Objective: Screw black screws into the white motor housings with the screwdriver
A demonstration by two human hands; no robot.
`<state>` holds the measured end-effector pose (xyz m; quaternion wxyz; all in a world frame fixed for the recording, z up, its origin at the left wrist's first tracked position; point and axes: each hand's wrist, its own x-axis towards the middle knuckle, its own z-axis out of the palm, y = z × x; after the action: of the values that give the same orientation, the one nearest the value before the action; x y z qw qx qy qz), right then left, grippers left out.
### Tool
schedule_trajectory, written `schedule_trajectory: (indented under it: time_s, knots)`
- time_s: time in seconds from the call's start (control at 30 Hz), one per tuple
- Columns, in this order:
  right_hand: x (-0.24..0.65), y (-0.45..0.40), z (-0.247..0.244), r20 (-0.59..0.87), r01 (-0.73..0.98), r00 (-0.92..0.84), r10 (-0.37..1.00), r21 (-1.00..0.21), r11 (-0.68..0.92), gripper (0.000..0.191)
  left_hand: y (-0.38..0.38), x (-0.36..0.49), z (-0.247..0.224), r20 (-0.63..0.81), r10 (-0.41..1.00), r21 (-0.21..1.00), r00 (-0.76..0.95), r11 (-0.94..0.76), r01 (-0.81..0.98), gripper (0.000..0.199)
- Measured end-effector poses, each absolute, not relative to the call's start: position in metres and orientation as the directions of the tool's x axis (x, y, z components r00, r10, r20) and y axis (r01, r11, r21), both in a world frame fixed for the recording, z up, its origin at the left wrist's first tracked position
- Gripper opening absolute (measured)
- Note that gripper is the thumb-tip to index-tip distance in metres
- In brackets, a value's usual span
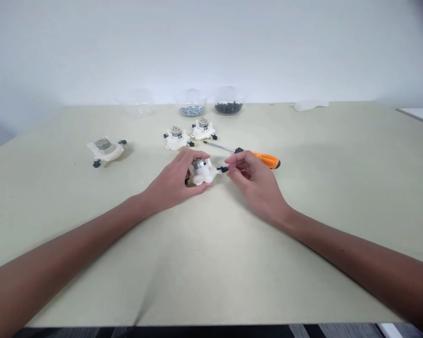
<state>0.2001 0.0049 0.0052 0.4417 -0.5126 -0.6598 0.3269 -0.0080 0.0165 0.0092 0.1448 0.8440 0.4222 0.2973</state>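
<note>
Far left on the desk [49,220], a white plastic housing [105,150] lies apart from the rest, a grey cylinder on top and black screws [96,163] at its lugs. Along the back stand an empty clear bowl [137,104], a clear bowl of silver screws [192,110] and a clear bowl of black screws [228,108]. In front of these, two more white housings [176,139] [203,129] sit close together.

Centre: the left hand [171,180] is closed around a fourth white housing [202,172], fingers over the top beside its metal cylinder, holding it low to the desk. The right hand [255,185] comes in from the other side, thumb and forefinger pinched at a small black screw [224,169] on the housing's right lug; contact looks likely, but firmness of hold is unclear. Just beyond lies an orange-handled screwdriver [266,159], its shaft pointing toward the two housings.

Risk: a loose pinch could drop the small screw, or a crooked angle could cross its thread. If the left hand's hold slackens, the housing may twist. A stray knuckle could nudge the screwdriver.
</note>
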Motion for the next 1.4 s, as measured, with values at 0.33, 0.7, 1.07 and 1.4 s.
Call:
schedule_trajectory:
  time_s: [0.33, 0.7, 1.07, 1.4]
  knots:
    - [0.1997, 0.0044, 0.0062, 0.252, 0.397, -0.106, 0.962, -0.876, 0.273, 0.017, 0.0166, -0.008, 0.0081, 0.391, 0.786, 0.474, 0.478, -0.618, 0.627, 0.048]
    - [0.1992, 0.0032, 0.0074, 0.233, 0.387, -0.1, 0.967, -0.887, 0.254, 0.014, 0.0163, -0.0081, 0.0092, 0.378, 0.791, 0.485, 0.481, -0.612, 0.625, 0.047]
    - [0.1993, 0.0056, 0.011, 0.198, 0.154, 0.088, 0.976, -0.971, 0.183, 0.019, 0.015, -0.0078, 0.0105, 0.364, 0.8, 0.481, 0.477, -0.6, 0.639, 0.045]
    - [0.1992, 0.0056, 0.0082, 0.205, 0.121, 0.054, 0.977, -0.973, 0.198, 0.018, 0.0153, -0.008, 0.0106, 0.348, 0.81, 0.486, 0.472, -0.586, 0.648, 0.046]
